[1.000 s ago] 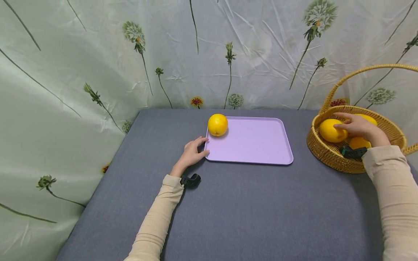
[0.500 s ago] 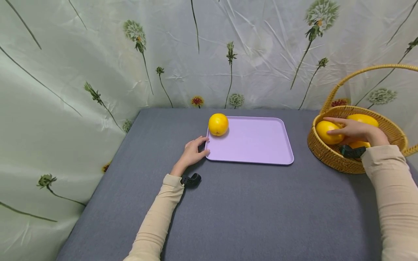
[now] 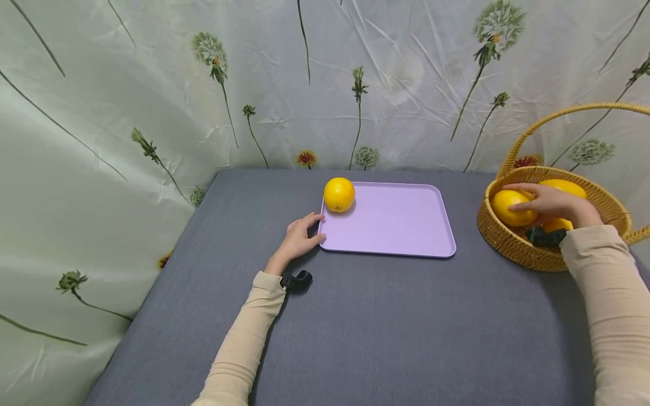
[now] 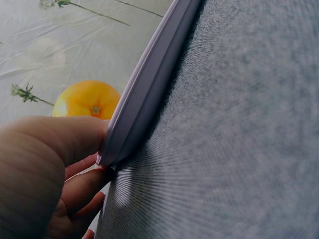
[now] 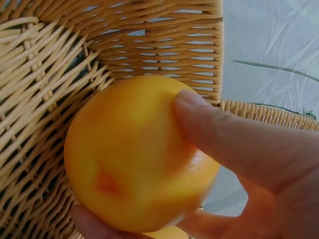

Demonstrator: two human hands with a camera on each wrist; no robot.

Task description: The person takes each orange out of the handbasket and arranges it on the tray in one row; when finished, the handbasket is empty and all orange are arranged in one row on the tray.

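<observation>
My left hand [image 3: 297, 237] holds the left edge of a lilac tray [image 3: 391, 225], thumb and fingertips at its rim. The left wrist view shows the thumb [image 4: 82, 137] against the tray's rim [image 4: 144, 84]. On the tray's far left corner sits a yellow-orange orange [image 3: 338, 194]. Inside a wicker basket [image 3: 518, 245] at the right, my right hand [image 3: 556, 204] grips another orange [image 3: 508, 208]. In the right wrist view, thumb and fingers lie on opposite sides of this orange [image 5: 134, 154], close to the woven wall.
More yellow fruit [image 3: 563, 187] lies in the basket, partly hidden by the right hand. A tall basket handle [image 3: 523, 132] arches over it. The grey tabletop [image 3: 396, 327] extends in front of the tray. A floral curtain [image 3: 406, 84] hangs behind.
My right hand has shifted a little left inside the basket and closed round the orange, which moved slightly left with it. The left hand and tray stay put.
</observation>
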